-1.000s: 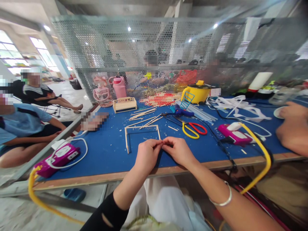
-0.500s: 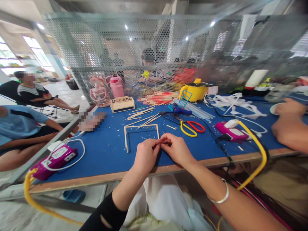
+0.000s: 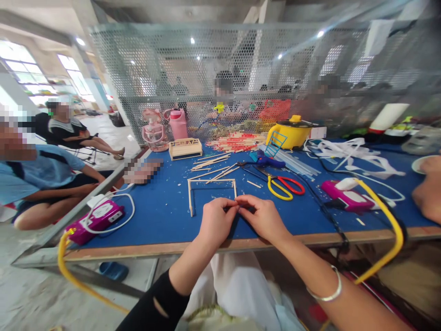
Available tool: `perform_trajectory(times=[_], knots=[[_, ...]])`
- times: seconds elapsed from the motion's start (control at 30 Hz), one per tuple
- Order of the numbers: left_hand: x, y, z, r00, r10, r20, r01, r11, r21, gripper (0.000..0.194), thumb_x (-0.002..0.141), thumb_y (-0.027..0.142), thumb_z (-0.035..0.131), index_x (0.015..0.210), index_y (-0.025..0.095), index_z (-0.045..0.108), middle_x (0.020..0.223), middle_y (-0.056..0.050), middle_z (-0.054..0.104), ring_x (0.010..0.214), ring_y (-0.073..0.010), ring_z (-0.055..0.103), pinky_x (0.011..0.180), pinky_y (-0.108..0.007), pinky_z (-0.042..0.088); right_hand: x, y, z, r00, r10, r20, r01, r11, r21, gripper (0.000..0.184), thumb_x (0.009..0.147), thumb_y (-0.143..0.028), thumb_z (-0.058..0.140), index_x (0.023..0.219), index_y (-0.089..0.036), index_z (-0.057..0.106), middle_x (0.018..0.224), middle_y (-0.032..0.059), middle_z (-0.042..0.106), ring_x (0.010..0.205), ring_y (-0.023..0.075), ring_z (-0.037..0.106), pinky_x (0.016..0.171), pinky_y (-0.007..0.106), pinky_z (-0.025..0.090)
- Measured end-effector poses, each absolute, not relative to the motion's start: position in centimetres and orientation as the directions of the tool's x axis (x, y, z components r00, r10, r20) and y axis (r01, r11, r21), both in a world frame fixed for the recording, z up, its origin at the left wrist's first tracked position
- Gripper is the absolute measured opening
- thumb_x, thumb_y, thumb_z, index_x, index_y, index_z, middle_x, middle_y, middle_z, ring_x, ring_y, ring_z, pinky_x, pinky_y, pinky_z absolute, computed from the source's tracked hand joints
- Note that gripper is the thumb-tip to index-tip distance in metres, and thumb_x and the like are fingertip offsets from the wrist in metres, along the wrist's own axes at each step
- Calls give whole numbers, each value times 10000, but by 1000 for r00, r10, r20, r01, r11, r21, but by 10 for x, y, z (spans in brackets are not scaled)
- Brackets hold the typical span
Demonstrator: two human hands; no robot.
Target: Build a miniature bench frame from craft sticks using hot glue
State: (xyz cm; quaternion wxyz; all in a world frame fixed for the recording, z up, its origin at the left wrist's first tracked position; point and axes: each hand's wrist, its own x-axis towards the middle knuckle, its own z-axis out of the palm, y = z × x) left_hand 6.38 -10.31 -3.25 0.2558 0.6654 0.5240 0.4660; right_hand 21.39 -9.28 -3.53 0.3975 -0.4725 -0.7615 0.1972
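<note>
A small frame of pale wooden sticks [image 3: 212, 180] stands on the blue tabletop [image 3: 155, 225], its left leg reaching toward me. My left hand [image 3: 219, 218] is closed in a pinch at the near end of the frame's right leg. Fingertip to fingertip with it, my right hand [image 3: 260, 216] pinches at the same spot. Both hands' fingers cover that end of the leg, so the exact contact is hidden. Loose wooden sticks [image 3: 211, 162] lie just behind the frame. Scissors with red and yellow handles [image 3: 285, 187] rest to the right of it.
A purple power strip [image 3: 98, 220] lies at the left edge, and another purple power strip [image 3: 347, 195] at the right. Behind stand a small wooden box [image 3: 185, 151], a pink bottle [image 3: 178, 125] and a yellow pot [image 3: 291, 134]. Another person's hand [image 3: 429, 193] is at far right.
The whole view has shifted, so the table things appear farther right. My hands stay pinched together at the frame's right leg. The person at left shows more fully.
</note>
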Motion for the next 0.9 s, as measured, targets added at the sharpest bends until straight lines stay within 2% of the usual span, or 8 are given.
perform_trajectory(times=[0.2,0.47,0.63,0.77,0.9], knots=[[64,-103,-33,43,930,366,473,-342,812,127,785,176,605,818,199,725,829,-19,731,787,-158,654,758,-279,486,214,-96,-30,-257,867,426,577,491,-652,193,816,-207,568,951,-251,699,924,-6,734,847,167,682,788,268,513],[53,-115,-36,110,873,474,549,-451,703,140,804,175,590,877,191,708,871,-35,721,818,-152,649,772,-252,494,214,-97,-28,-244,864,441,597,492,-633,147,800,-201,585,844,-248,717,846,-5,741,785,170,688,740,261,517],[51,-115,-34,19,922,387,531,-337,777,150,783,187,611,916,190,680,888,-25,718,804,-150,651,770,-258,495,213,-97,-29,-248,861,444,609,495,-621,139,803,-210,586,861,-247,707,852,-12,738,788,159,687,747,256,517],[59,-108,-31,64,942,328,462,-320,827,124,788,158,589,868,205,672,848,4,715,784,-140,649,757,-252,489,213,-95,-31,-232,882,411,573,465,-675,165,785,-190,595,923,-239,672,878,-10,735,805,149,689,749,249,527],[63,-103,-32,35,949,313,421,-298,857,140,785,132,579,859,195,680,857,-10,718,799,-146,651,775,-263,492,213,-93,-34,-217,890,401,517,453,-726,166,768,-170,598,920,-224,638,858,6,729,797,159,692,741,265,533]])
